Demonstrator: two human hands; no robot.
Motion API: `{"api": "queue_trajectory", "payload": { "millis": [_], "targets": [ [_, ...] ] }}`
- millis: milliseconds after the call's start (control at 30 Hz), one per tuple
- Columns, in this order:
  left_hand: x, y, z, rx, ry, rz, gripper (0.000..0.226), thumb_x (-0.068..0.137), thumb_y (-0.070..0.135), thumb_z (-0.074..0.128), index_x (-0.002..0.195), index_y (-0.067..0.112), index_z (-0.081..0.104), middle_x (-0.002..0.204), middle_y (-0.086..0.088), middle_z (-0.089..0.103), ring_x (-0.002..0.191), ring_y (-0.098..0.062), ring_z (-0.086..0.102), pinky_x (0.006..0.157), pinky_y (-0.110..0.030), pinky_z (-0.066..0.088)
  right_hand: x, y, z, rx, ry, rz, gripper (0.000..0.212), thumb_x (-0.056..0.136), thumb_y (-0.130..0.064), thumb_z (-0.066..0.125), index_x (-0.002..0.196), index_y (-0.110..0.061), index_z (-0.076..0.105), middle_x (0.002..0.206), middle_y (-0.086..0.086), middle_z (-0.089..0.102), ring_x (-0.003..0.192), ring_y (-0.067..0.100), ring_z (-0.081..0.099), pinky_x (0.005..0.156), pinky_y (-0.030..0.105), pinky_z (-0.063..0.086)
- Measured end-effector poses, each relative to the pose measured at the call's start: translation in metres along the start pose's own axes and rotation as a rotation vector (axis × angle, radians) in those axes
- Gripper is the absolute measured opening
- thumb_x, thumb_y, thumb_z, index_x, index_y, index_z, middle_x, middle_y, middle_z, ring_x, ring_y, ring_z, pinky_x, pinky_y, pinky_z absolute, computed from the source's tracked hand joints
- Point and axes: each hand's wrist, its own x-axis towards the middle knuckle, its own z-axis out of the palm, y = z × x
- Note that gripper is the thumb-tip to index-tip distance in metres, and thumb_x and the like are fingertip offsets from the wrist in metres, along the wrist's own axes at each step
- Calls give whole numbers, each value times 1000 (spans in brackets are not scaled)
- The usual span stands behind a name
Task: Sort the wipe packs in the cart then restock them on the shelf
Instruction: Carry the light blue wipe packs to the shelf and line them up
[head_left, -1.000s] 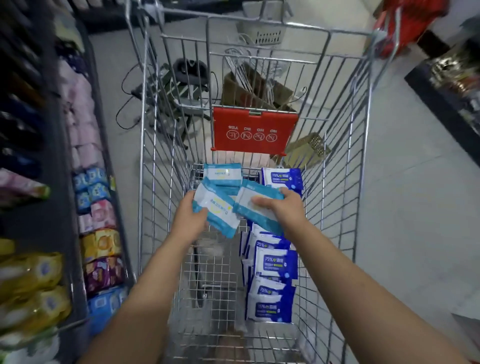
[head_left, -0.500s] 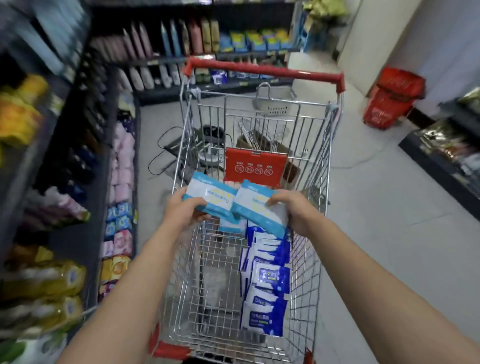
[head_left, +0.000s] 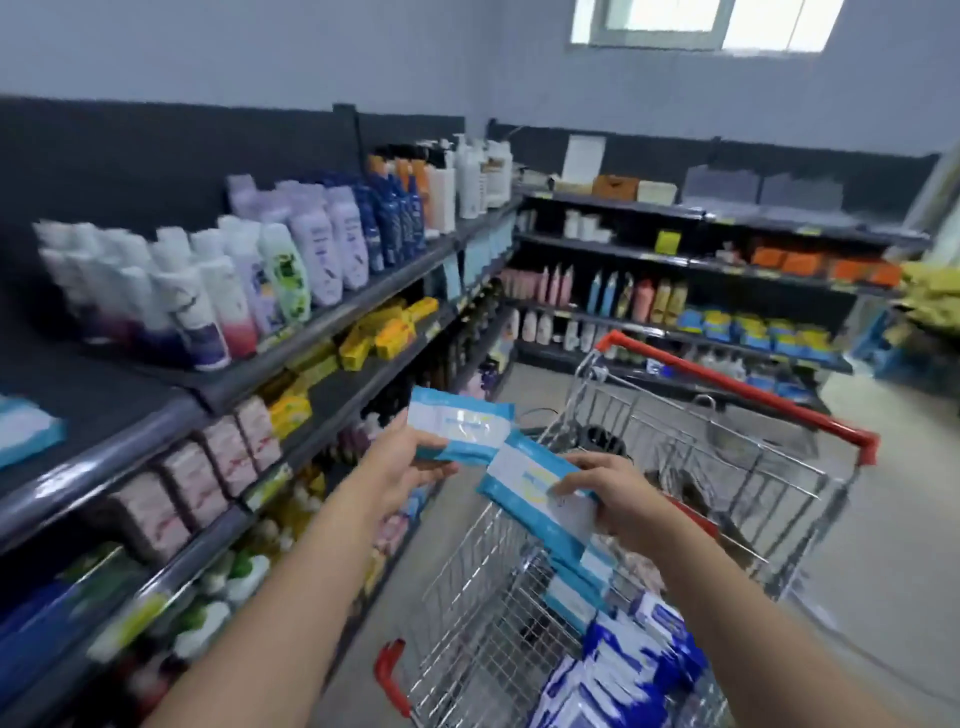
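My left hand (head_left: 402, 467) grips a light-blue and white wipe pack (head_left: 460, 431), lifted above the cart's left rim. My right hand (head_left: 610, 499) pinches a second light-blue wipe pack (head_left: 530, 493) just right of it, over the wire cart (head_left: 727, 467). Inside the cart lie more light-blue packs (head_left: 576, 587) and a row of dark-blue packs (head_left: 623, 670) along the right side. The upper shelf (head_left: 104, 441) on the left has one light-blue pack (head_left: 23, 431) lying at its near end.
Bottles (head_left: 234, 291) fill the upper left shelf further along. Yellow boxes (head_left: 379, 332) and pink packs (head_left: 208, 467) sit on the shelf below. Another shelf unit (head_left: 675, 291) stands across the aisle's end. The cart's red handle (head_left: 753, 395) points away; bare floor lies to the right.
Both hands lifted the two light-blue packs up out of the cart. My view swung up and to the left, from the cart's basket toward the shelves.
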Motion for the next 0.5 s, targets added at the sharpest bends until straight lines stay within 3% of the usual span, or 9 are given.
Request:
{"api": "queue_trajectory", "payload": {
  "millis": [67,167,233,300,400,500],
  "targets": [
    [-33,17,-25,50,28,33,64,79,-18,39,120,31,48,110,-9,66,87,-29,64,51,-28,53,-1,-15,24,8,-118,-25,31,76,8,62,103,-4,70,101,20,70,83,32,64,74,40,48],
    [-87,42,-64,208,21,46,77,74,-18,39,125,40,48,114,-3,64,87,-24,62,47,-24,50,-10,-35,72,17,-316,-68,32,76,12,58,103,-3,69,92,16,71,73,27,64,60,25,52],
    [-119,57,-89,240,22,60,70,73,-19,37,116,33,54,116,-7,62,83,-23,62,43,-22,48,-15,-45,109,-13,-441,-76,38,72,11,60,107,-1,67,99,18,71,78,29,65,65,28,52],
    [-144,72,-110,241,69,71,57,74,-21,36,107,23,51,103,-8,60,70,-20,62,40,-22,48,-16,-51,145,-29,-546,-68,41,66,10,64,106,2,67,99,21,70,74,28,67,64,28,55],
    [-168,91,-143,273,179,99,43,80,-17,47,97,23,47,98,-11,57,67,-23,60,39,-26,51,-19,-64,194,-73,-632,-68,22,79,5,62,99,0,69,90,17,72,63,23,68,57,28,55],
    [-178,106,-184,215,368,178,43,79,-18,56,94,20,44,90,-12,59,66,-22,61,47,-27,53,-13,-79,238,-122,-701,-100,19,85,-2,62,103,-2,68,92,15,72,69,24,68,62,31,54]
  ]
}}
